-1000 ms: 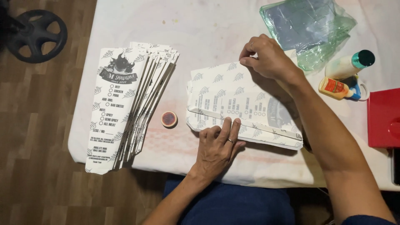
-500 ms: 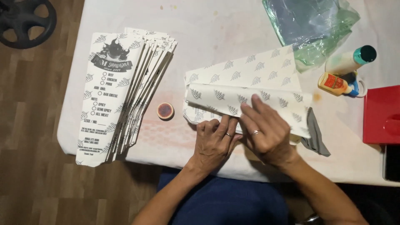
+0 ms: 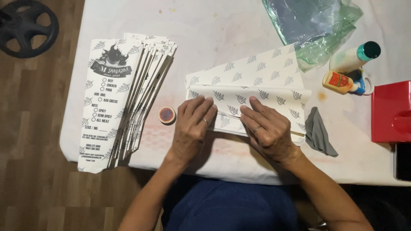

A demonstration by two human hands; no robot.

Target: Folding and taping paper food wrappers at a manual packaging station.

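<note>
White paper printed with small grey leaf marks lies under both hands: the left hand [image 3: 192,126] and the right hand [image 3: 267,128] press flat, fingers together and stretched forward, on the near folded flap of the printed paper sheet [image 3: 252,92]. Neither hand clamps anything; the palms and fingers simply bear down on the fold, side by side and almost touching. A ring shows on one finger of each hand. The sheet sits in the middle of the white-covered table [image 3: 239,25], its far part rising toward the top right.

Half a second ago the two hands overlapped at the near edge of the sheet; now they have parted and spread along the fold. A second ago the right hand was up at the far corner of the paper while only the left pressed down.

Just left of the left hand lies a small round red-centred lid [image 3: 167,114]. Farther left a fanned stack of printed paper bags [image 3: 124,98] hangs over the table edge. Right of the sheet lies a grey cloth [image 3: 319,134]; beyond it a small yellow glue bottle [image 3: 338,81], a white bottle with a teal cap [image 3: 355,55], a red box [image 3: 391,111], and crumpled clear green plastic [image 3: 312,25] at the top.
</note>
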